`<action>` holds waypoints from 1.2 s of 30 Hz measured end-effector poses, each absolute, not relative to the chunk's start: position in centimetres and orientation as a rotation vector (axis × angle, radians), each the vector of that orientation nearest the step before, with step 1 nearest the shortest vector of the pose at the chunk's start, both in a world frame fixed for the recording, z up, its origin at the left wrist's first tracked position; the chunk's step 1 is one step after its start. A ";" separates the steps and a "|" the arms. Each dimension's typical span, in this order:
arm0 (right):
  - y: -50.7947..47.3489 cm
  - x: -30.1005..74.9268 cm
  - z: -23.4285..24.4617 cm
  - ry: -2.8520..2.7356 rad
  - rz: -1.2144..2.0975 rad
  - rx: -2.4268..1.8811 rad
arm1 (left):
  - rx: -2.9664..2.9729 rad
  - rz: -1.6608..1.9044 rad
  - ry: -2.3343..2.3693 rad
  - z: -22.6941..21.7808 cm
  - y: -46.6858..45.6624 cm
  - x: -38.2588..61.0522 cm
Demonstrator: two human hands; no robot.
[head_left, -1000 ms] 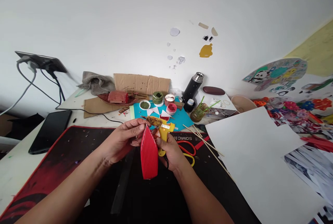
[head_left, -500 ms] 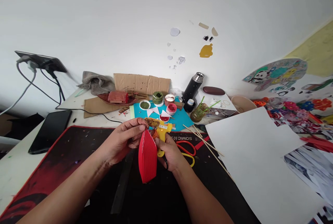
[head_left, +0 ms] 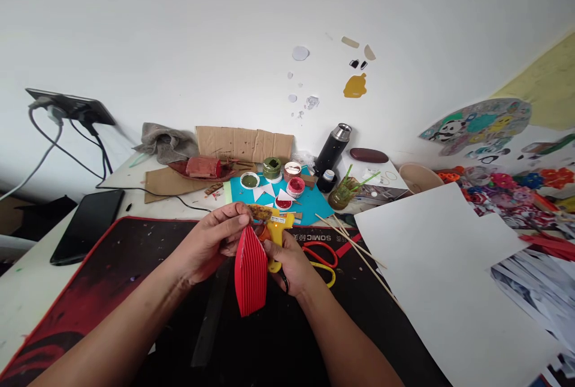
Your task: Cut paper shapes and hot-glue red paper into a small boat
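My left hand (head_left: 222,230) pinches the top of a red piece of folded, ribbed paper (head_left: 251,276), which hangs down over the black mat. Wrapped around the handle of a yellow hot glue gun (head_left: 276,234) is my right hand (head_left: 291,264). The gun's stained brown front end points left and lies close behind the fingers of my left hand. Its tip is hidden, so I cannot tell whether it touches the paper. Just right of my right hand, scissors with red and yellow handles (head_left: 323,255) lie on the mat.
Open paint pots (head_left: 272,168) stand on a blue sheet (head_left: 309,210) behind my hands. Thin wooden sticks (head_left: 359,249) and large white paper (head_left: 449,279) lie to the right. A phone (head_left: 87,225) rests at left. A black flask (head_left: 332,150) stands near the wall.
The red folded paper and the glue gun have shifted slightly left, and the paper has turned a little. Both hands keep their holds.
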State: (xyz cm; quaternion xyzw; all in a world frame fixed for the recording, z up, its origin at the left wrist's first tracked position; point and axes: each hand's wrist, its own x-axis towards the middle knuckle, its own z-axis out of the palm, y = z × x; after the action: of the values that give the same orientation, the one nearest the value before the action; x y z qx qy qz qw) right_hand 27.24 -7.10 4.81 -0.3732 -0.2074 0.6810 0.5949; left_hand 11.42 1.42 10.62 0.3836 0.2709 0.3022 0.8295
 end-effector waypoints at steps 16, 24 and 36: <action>-7.3 27.1 4.4 -0.496 1.558 -0.919 | 0.776 0.689 0.568 10.5 1.7 11.5; -7.2 27.0 4.2 -0.471 1.588 -0.872 | 0.734 0.710 0.573 10.8 1.6 11.9; -7.2 27.1 4.8 -0.452 1.599 -0.883 | 0.710 0.738 0.601 10.7 1.5 12.2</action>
State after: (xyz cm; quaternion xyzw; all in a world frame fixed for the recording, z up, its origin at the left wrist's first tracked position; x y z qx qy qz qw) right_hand 27.08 -7.22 4.75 -0.3792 -0.1939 0.6868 0.5890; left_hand 12.17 1.54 10.68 0.3346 0.2831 0.3476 0.8289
